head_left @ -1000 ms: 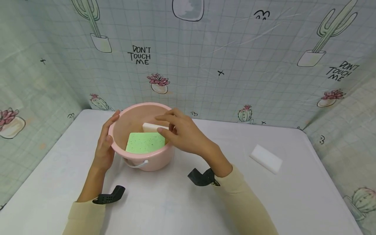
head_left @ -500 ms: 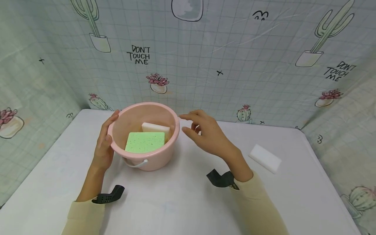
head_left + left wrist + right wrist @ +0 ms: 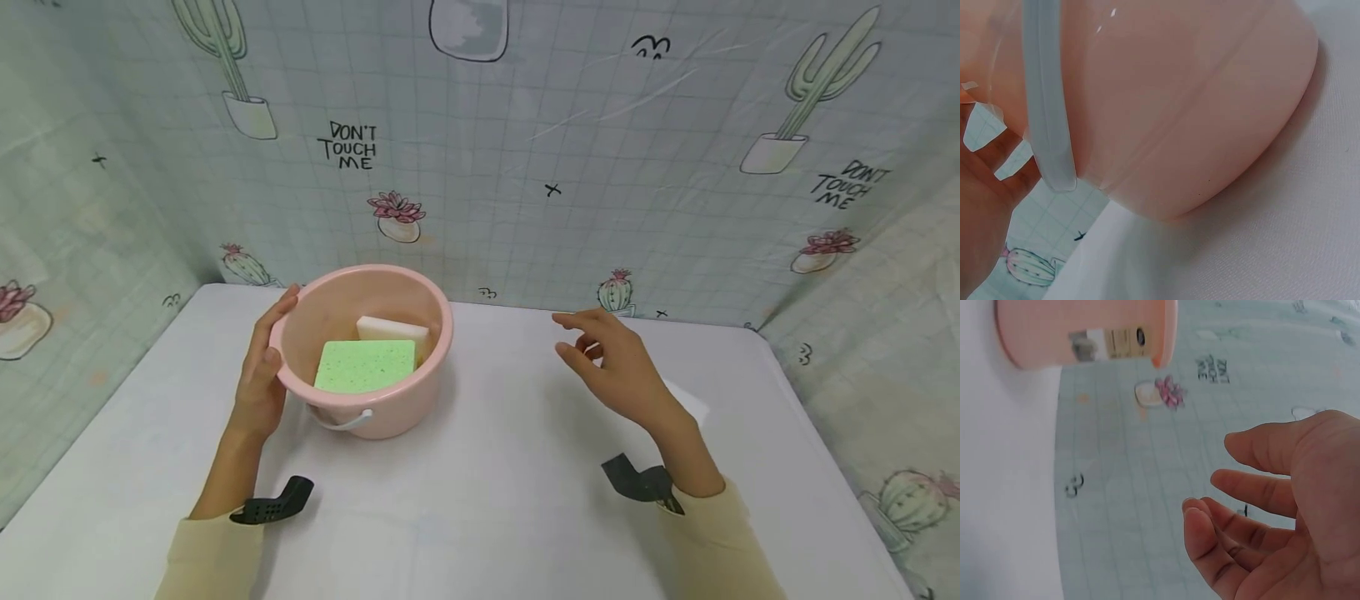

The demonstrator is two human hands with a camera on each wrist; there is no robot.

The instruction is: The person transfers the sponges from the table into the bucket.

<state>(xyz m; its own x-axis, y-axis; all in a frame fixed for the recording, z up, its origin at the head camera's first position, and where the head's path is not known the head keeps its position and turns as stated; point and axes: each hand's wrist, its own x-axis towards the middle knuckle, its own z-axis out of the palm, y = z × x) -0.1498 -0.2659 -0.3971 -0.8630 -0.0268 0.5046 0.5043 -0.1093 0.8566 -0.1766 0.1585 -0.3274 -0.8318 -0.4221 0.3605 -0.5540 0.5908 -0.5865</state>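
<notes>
A pink bucket with a pale handle stands on the left of the table. Inside it lie a green speckled sponge and, behind that, a white sponge block. My left hand holds the bucket by its left side, fingers along the rim; the left wrist view shows the bucket's wall and handle close up. My right hand hovers over the right half of the table, its fingers loosely bent around nothing. Another white sponge block lies there, partly hidden behind that hand.
The white table runs back to a curtain printed with cacti and writing, which also hangs along both sides. Each wrist carries a black strap-on mount, such as the right one.
My right hand has let go of the white sponge block in the bucket, come out over the rim and moved right towards the other block. My left hand has stayed on the bucket.
</notes>
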